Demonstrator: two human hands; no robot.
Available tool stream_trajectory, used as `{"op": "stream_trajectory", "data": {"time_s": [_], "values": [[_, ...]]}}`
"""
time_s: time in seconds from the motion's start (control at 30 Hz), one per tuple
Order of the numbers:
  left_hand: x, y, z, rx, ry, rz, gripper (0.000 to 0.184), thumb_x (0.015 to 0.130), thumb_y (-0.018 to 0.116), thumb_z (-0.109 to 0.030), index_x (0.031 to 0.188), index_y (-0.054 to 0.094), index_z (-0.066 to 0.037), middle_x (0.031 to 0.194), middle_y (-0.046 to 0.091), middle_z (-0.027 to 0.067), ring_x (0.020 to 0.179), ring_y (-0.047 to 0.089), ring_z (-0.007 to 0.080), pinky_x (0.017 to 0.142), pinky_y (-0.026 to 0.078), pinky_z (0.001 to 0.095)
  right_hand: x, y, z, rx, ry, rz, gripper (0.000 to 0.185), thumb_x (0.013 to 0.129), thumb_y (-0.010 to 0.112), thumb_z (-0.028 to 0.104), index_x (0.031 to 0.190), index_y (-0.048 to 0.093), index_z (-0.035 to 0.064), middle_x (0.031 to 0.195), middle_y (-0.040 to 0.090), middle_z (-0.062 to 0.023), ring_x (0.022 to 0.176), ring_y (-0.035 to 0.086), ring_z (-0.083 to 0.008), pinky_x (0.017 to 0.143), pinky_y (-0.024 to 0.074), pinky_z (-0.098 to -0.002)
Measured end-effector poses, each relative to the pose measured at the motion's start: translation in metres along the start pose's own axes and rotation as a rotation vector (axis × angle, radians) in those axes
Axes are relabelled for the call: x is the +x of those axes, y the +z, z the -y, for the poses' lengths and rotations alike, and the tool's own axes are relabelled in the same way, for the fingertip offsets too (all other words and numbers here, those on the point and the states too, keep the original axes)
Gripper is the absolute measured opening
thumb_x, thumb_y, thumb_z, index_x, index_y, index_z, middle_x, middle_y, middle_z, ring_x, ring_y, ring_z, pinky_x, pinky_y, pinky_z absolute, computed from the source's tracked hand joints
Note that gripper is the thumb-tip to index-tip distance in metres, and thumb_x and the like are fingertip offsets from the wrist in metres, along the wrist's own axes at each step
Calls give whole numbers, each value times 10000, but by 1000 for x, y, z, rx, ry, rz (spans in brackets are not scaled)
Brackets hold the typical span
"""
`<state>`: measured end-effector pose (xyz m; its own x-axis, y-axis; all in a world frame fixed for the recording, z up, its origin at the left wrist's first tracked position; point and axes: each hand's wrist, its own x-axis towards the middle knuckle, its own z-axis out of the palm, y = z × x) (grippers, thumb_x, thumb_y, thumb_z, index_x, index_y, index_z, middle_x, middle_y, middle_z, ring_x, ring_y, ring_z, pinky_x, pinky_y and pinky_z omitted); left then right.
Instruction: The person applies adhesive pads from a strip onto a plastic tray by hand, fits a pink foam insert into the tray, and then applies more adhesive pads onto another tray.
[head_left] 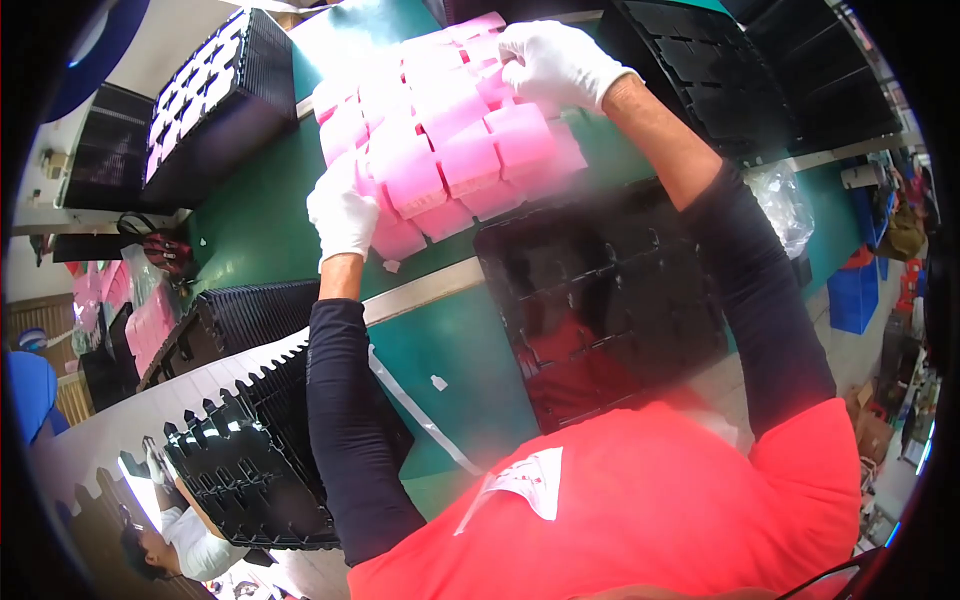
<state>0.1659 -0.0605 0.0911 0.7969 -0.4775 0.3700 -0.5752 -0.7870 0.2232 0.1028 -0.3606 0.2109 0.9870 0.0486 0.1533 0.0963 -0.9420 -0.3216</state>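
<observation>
A thick slab of pink foam pieces (412, 183), cut by slits into rows of blocks, lies at the far side of the green table. My left hand (343, 213), in a white glove, grips its near left edge; bright glare washes out part of the fingers. At the far right edge my gloved right hand (560, 65) has its fingers bent in and closed on a pink piece. Closer to my body, a black plastic tray (610, 300) with moulded compartments lies on the table, partly behind my right forearm.
Stacked black trays (250, 465) stand at the lower left, with more black trays (715, 70) at the far right. A tray stack holding light pieces (200, 85) is at the upper left. Clear plastic (782, 210) lies rightward. A co-worker (190, 535) is at lower left.
</observation>
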Motion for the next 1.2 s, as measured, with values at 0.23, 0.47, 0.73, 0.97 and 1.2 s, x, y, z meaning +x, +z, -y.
{"op": "stream_trajectory", "data": {"time_s": [0.23,0.47,0.73,0.97,1.2], "values": [[-40,-41,-58,28,86,-218,244,808,594,-46,1031,691,-78,1043,680,114,921,665,267,839,520,352,-93,-23,-32,-154,-103,-84,119,776,550,187,788,596,78,797,633,-126,784,620,-324,709,499,-402],[-123,-33,-160,-360,84,-229,275,758,654,47,1024,668,-24,1091,663,149,1021,647,272,891,508,326,-242,-30,-70,367,149,135,72,780,539,16,811,605,16,1081,625,-108,886,610,-206,798,484,-295],[-228,-28,-240,-594,-148,-96,340,690,638,109,998,662,-31,999,681,120,960,660,259,871,509,336,-370,13,-90,1156,419,103,157,749,533,-42,898,583,-46,1198,601,-117,869,615,-130,773,502,-274],[-284,-30,-264,-562,-274,15,390,663,614,135,1011,649,-38,1115,640,140,1020,631,269,898,498,332,-428,26,-81,1102,583,-63,115,732,602,-69,845,625,-66,1199,576,-162,838,624,-135,706,512,-252],[-306,-29,-277,-777,-563,24,433,704,569,170,1103,638,17,1349,497,167,1153,561,247,970,469,324,-453,44,-77,1243,852,-145,226,778,633,-64,1004,644,-52,999,650,-96,817,626,-132,729,521,-243]]}}
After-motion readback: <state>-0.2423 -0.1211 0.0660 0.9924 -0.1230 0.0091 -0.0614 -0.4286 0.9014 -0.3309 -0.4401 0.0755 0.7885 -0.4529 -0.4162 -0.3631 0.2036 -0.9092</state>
